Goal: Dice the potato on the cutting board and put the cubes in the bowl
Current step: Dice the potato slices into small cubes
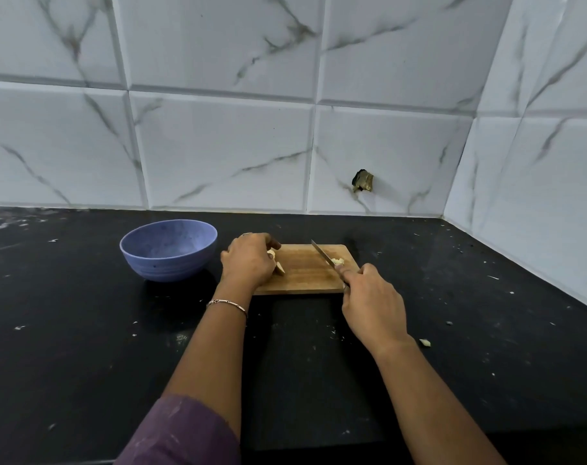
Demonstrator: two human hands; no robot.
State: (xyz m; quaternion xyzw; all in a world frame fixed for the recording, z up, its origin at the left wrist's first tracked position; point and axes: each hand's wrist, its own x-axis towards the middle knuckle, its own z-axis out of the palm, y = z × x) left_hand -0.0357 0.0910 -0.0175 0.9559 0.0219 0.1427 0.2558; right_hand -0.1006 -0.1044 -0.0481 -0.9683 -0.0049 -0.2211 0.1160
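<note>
Potato pieces (337, 261) on the board (302, 275), black counter (84, 330) beneath marble tiles (218, 146); left hand (248, 260) holds one, right hand (372, 303) grips the knife (324, 255).

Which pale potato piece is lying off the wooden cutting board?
The small pale potato piece alone on the black counter; the others lie on the wooden cutting board.

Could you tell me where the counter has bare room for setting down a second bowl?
Free: counter left of the bowl, and right of the cutting board toward the corner wall, only crumbs there. Crowded: the board, under left hand, right hand, knife and potato pieces.
</note>
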